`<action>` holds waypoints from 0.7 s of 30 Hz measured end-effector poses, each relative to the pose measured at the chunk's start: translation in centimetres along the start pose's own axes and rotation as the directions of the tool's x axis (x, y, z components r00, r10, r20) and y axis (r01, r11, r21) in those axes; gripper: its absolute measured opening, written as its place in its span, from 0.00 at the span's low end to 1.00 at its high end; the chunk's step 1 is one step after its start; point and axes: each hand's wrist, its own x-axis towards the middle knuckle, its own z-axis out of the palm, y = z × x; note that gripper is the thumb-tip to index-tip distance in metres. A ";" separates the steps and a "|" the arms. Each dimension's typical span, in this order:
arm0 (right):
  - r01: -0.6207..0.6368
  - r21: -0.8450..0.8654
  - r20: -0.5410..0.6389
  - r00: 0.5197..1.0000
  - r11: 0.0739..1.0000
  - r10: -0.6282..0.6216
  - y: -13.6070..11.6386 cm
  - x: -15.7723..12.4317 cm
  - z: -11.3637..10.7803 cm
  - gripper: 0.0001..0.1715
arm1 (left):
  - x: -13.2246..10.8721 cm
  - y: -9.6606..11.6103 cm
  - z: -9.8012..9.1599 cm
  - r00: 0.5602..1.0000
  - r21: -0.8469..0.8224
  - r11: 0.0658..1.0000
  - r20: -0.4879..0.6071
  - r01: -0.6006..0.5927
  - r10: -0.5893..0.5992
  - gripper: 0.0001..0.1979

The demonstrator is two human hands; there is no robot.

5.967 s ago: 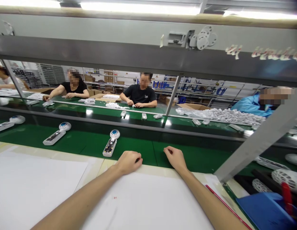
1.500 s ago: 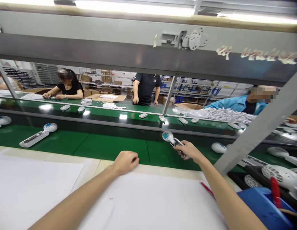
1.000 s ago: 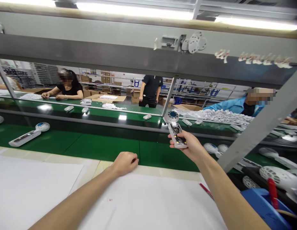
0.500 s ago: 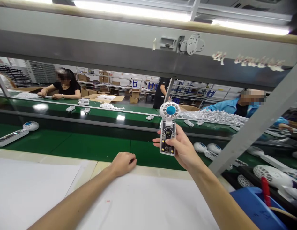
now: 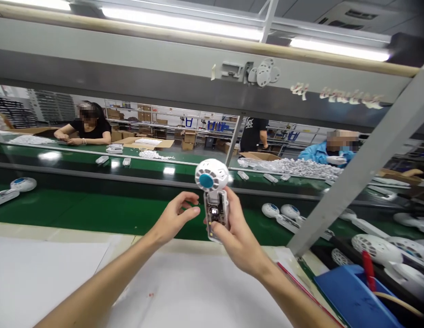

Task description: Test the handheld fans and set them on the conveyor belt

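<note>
My right hand (image 5: 237,237) grips a small white handheld fan (image 5: 213,197) upright by its handle. The fan's round head with a blue centre points up, and the handle is open, showing a circuit board. My left hand (image 5: 172,217) is raised just left of the fan, thumb and fingers apart and curled toward it, holding nothing. Both hands hover over the near edge of the green conveyor belt (image 5: 95,212).
White paper (image 5: 198,291) covers the bench below my arms. More fan units (image 5: 282,215) lie on the belt to the right, another (image 5: 12,189) at the left. A blue bin (image 5: 351,298) sits at lower right beside a slanted metal strut (image 5: 355,173). Other people work across the far belt.
My right hand picked the fan off the belt, lifted it and brought it left toward me. My left hand rose from the bench edge and opened beside it. The view panned right.
</note>
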 end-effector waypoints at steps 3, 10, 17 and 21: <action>0.034 -0.134 0.091 0.996 0.990 -0.022 -0.8 -0.8 0.8 0.43 | -0.6 3.5 -0.2 0.990 -0.323 0.936 -0.078 -0.139 0.120 0.29; 0.009 -0.305 0.295 0.952 0.952 0.086 -2.0 -2.7 2.7 0.46 | -2.6 7.9 -1.5 0.903 0.145 0.939 -0.265 -0.311 0.339 0.17; 0.009 -0.324 0.376 0.919 0.946 0.120 -1.5 -3.6 4.3 0.52 | -2.5 7.5 -1.1 0.876 0.190 0.950 -0.374 -0.248 0.304 0.24; -0.013 -0.313 0.352 0.927 0.950 0.128 -1.1 -3.7 4.9 0.51 | -2.4 7.7 -1.2 0.872 0.233 0.938 -0.365 -0.254 0.327 0.24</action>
